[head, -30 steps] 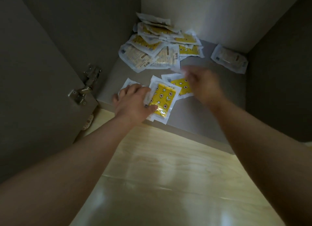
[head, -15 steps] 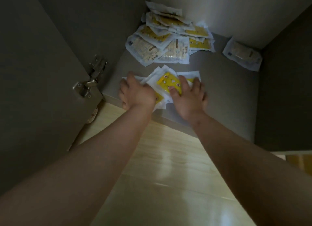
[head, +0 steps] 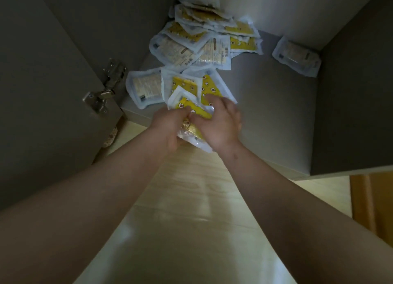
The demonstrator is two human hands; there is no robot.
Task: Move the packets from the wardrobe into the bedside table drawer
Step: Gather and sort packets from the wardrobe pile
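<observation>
Both hands meet at the front edge of the grey wardrobe floor (head: 272, 113). My left hand (head: 168, 128) and my right hand (head: 219, 126) grip a bunch of yellow-and-white packets (head: 187, 96) between them, lifted and fanned at the edge. One pale packet (head: 144, 87) lies flat just left of the bunch. A heap of packets (head: 204, 35) sits in the back left corner. A single packet (head: 296, 56) lies at the back right by the side wall.
The open wardrobe door (head: 42, 92) stands at the left with a metal hinge (head: 106, 88). A dark side panel (head: 353, 92) closes the right. Light wooden flooring (head: 191, 198) lies below the wardrobe edge, and an orange-brown wooden surface (head: 372, 203) shows at far right.
My hands have gathered the front packets together and pulled them toward the wardrobe edge, lifting the bunch. A pale packet is uncovered at the left.
</observation>
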